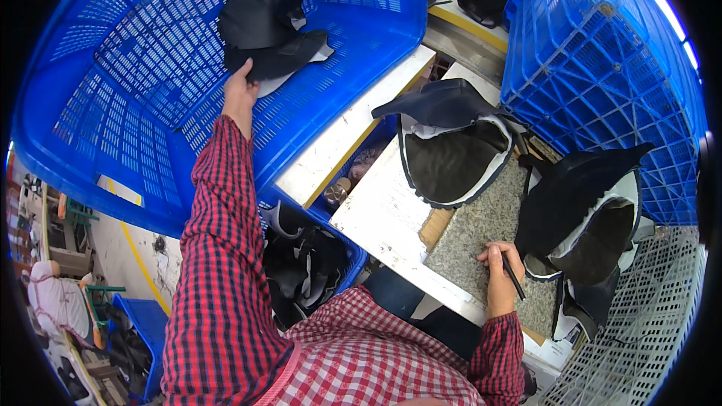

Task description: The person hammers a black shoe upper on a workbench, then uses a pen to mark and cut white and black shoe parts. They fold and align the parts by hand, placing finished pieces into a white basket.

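The blue basket [361,22] is smooth, slightly glossy plastic; the black pieces [259,19] inside look leather-like, low-sheen. The slab [470,239] is speckled, stone-like and grainy; at its right edge a matt black upper [560,199] shows a fuzzy-looking brown lining [603,240]. The checked sleeve [218,256] is matt cloth.

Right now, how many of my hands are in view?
2: left hand touching a black piece in the blue basket; right hand holding a pen-like stick over the slab.
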The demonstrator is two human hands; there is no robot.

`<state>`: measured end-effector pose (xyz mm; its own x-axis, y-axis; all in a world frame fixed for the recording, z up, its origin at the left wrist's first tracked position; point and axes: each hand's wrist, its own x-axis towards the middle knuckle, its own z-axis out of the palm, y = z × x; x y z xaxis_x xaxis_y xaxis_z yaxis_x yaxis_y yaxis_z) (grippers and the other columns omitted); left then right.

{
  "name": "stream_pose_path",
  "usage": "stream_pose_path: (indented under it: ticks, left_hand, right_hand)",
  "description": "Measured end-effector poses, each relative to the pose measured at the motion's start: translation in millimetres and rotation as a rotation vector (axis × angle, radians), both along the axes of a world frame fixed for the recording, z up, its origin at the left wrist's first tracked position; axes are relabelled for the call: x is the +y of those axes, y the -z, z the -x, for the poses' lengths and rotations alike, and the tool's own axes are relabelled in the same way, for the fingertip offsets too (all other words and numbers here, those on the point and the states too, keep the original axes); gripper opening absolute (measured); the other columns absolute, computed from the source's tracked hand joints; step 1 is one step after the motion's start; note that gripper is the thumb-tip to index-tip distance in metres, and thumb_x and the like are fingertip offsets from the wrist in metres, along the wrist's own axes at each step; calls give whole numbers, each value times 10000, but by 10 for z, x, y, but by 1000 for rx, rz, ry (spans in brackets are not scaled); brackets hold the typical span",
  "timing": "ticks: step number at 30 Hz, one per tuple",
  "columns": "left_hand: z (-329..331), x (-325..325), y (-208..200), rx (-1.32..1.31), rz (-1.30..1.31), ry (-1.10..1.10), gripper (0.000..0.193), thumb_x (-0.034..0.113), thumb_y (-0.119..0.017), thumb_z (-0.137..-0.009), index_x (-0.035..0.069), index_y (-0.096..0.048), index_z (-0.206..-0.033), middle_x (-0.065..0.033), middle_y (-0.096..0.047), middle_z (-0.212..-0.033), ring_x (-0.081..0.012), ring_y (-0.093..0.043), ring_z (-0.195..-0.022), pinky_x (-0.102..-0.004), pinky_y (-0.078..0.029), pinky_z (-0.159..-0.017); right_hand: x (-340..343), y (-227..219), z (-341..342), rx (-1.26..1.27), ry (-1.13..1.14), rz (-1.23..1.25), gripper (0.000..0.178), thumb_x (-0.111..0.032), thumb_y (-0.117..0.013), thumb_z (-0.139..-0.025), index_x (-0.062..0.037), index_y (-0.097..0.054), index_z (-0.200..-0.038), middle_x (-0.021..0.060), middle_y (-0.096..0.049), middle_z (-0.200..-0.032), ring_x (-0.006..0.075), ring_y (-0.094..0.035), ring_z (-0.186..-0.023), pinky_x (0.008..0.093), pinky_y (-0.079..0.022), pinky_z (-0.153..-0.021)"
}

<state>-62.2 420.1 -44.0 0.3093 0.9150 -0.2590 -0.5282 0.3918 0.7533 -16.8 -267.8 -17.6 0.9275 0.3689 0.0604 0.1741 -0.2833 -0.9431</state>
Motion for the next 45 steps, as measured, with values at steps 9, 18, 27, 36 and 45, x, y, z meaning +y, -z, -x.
stream_pose_path:
  ticks: [9,18,27,36,45]
  left_hand:
    - [267,-1028,-2786,-166,-1017,-342,144,43,-776,-860,-36,-731,-972,-83,-738,-912,-206,-690,-792,-335,-571,-720]
    - [-265,-3484,-1579,446,-1925,676,248,-2,-680,-890,15,-705,-1136,-138,-652,-1255,-248,-687,-1003,-342,-579,-850]
    - [59,-4964,59,564,-1226,1670,447,236,-572,-1056,-24,-494,-1411,-214,-516,-1518,-278,-479,-1419,-357,-347,-1187]
    - [-95,-4595,-142,377,-1431,1664,365,61,-608,-960,80,-510,-1311,-118,-371,-1660,-301,-432,-1484,-386,-353,-1193]
    - [-112,-4614,-145,398,-1513,1600,813,83,-684,-920,98,-263,-1615,-127,-426,-1620,-298,-446,-1469,-405,-372,-1194]
  right_hand:
    - [-3,66,-37,2,27,-5,206,-202,-612,-1033,-13,-694,-1017,37,-698,-791,85,-581,-731,252,-463,-709]
    - [-244,245,-69,34,34,-381,525,-434,-480,-1104,18,-691,-945,30,-635,-768,81,-530,-708,235,-390,-660]
    - [-570,140,241,54,36,-479,283,-127,-580,-1025,-9,-551,-1282,-1,-574,-789,70,-517,-678,232,-409,-635]
    - [49,243,49,33,-23,-201,226,-158,-767,-951,-58,-590,-853,-35,-615,-746,36,-516,-688,227,-423,-612]
    - [141,251,79,-169,-7,22,263,-213,-780,-935,-50,-595,-843,5,-638,-706,64,-555,-653,266,-459,-594]
